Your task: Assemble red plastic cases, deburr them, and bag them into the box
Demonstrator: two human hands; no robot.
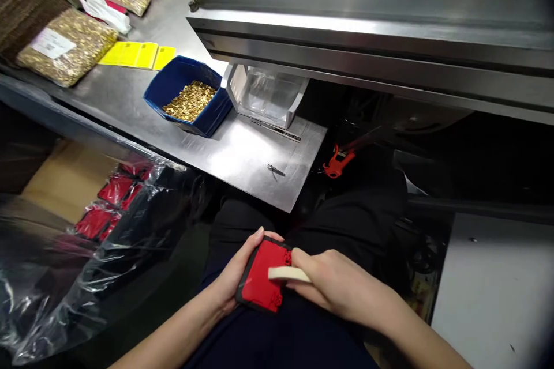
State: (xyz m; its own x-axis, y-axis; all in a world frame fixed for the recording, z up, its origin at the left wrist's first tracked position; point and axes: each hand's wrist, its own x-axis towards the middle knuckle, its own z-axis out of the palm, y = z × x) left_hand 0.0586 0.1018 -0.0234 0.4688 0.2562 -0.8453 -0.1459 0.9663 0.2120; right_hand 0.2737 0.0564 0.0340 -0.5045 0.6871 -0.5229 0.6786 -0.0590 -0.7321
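Observation:
A red rectangular part with a black edge (262, 274) rests over my lap, tilted. My left hand (238, 274) is wrapped round its left side, thumb at the upper edge. A pale, flat curved strip (288, 274) sticks out of my right hand (326, 282), which is closed round it. The strip's free end lies over the red face. Small red cut-out shapes show along the part's right edge, close to my right fingertips. What is under the right fingers is hidden.
On the metal table (238, 155) are a blue bin of brass pieces (190, 101), a clear bin (268, 92), a small metal tool (276, 170), yellow labels (134, 55) and bags of brass pieces (69, 46). Wrapped red parts (115, 190) lie in a box at left.

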